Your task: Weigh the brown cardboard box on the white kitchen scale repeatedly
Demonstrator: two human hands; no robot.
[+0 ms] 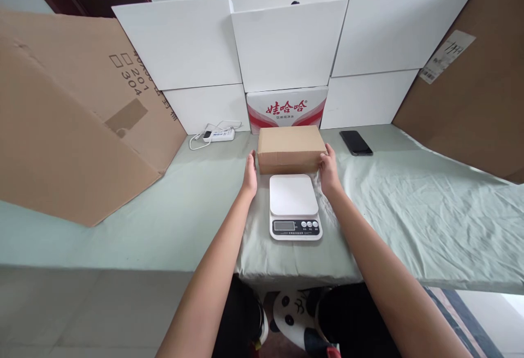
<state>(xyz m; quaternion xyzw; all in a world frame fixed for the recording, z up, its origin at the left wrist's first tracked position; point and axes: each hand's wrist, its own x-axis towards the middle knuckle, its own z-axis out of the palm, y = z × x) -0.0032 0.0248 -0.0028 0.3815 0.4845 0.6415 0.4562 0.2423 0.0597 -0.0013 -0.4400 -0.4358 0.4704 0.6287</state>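
Note:
A closed brown cardboard box (291,162) lies on the cloth-covered table between my two hands. My left hand (250,173) stands on edge at the box's left side, fingers stretched out, with a narrow gap to the cardboard. At the right end, my right hand (328,171) touches the box, its thumb over the front corner and its fingers along the side. Directly in front of the box sits a white kitchen scale (293,195). Its plate bears nothing, and the display (284,226) looks blank.
White boxes (289,47) form a wall behind, with a red-lettered carton (286,108) low in the middle. Large cardboard panels (73,118) flank both sides. A power strip with a white cable (219,135) lies at left, a black phone (356,143) at right.

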